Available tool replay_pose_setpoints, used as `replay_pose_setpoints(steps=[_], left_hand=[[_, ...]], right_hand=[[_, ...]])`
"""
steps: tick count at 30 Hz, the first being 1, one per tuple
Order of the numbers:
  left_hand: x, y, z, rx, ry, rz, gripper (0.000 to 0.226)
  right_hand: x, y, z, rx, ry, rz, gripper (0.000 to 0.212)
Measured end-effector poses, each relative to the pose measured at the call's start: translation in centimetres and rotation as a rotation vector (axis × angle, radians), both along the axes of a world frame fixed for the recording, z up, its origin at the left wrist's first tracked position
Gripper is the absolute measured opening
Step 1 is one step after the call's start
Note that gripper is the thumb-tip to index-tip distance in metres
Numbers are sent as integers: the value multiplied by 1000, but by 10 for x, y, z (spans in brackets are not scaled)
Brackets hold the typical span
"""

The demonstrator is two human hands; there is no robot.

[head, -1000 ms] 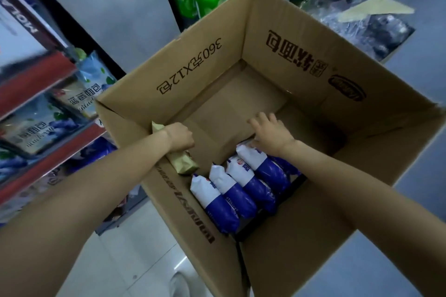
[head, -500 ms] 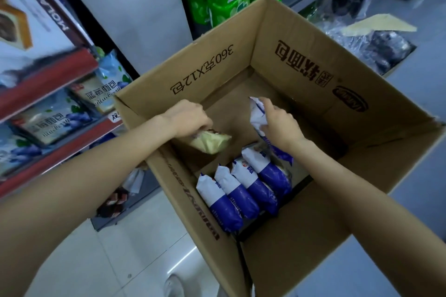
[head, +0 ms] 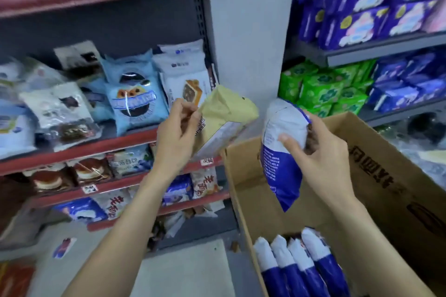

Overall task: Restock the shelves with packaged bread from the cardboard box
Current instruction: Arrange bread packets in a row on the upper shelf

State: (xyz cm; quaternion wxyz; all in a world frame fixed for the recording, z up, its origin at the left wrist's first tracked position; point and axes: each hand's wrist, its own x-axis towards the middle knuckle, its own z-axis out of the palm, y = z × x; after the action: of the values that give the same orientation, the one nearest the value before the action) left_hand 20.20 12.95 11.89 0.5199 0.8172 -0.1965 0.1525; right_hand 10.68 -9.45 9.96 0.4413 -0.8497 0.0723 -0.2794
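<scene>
My left hand (head: 177,137) grips a yellow bread pack (head: 224,116), held up in front of the red-edged shelves (head: 125,144). My right hand (head: 316,149) grips a white-and-blue bread pack (head: 280,152) above the open cardboard box (head: 376,176). Several more white-and-blue packs (head: 299,265) stand in a row in the box's near corner. The shelves hold many bagged breads and cakes, among them a light blue pack (head: 135,101).
A grey pillar (head: 248,31) separates the bread shelves from a grey rack (head: 376,50) stacked with purple, green and blue packs. A small wrapper (head: 64,247) lies on the pale floor at the lower left. The box's left wall stands close to the shelf ends.
Both hands have risen out of the box, each carrying its pack up toward the shelves. My view has swung up from the box's inside to the shelving.
</scene>
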Motion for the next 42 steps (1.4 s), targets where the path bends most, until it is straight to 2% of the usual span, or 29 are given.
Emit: replay_pose_setpoints(steps=[4, 7, 10, 14, 18, 21, 23, 25, 28, 31, 34, 37, 39, 42], left_hand=[[-7, 73, 56, -14, -216, 181, 17], [-12, 134, 98, 61, -475, 319, 3], [-13, 195, 140, 149, -779, 497, 19], [1, 268, 197, 238, -1107, 678, 23], [43, 321, 252, 419, -1514, 699, 16], [91, 346, 270, 597, -1676, 564, 11], [128, 360, 264, 738, -1648, 419, 13], [159, 375, 250, 827, -1499, 305, 16], [179, 390, 239, 677, -1185, 229, 21], [179, 394, 238, 571, -903, 269, 30], [175, 402, 238, 737, -721, 324, 56], [166, 411, 241, 976, -553, 411, 69], [163, 409, 245, 1053, -611, 473, 63], [155, 408, 246, 1049, -890, 438, 52]], right_hand=[[29, 54, 54, 8, -112, 199, 55], [54, 103, 87, 12, -193, 320, 47], [73, 155, 122, 28, -272, 402, 33], [90, 214, 168, 156, -391, 467, 16], [105, 265, 197, 234, -536, 470, 14], [117, 297, 209, 277, -595, 454, 17], [124, 313, 216, 272, -621, 434, 19], [130, 324, 222, 254, -628, 410, 17], [136, 333, 225, 247, -624, 370, 20], [137, 339, 225, 239, -625, 362, 20], [137, 345, 228, 224, -621, 368, 18], [139, 348, 230, 216, -600, 376, 24], [140, 350, 232, 223, -599, 380, 29], [137, 353, 234, 228, -600, 393, 32]])
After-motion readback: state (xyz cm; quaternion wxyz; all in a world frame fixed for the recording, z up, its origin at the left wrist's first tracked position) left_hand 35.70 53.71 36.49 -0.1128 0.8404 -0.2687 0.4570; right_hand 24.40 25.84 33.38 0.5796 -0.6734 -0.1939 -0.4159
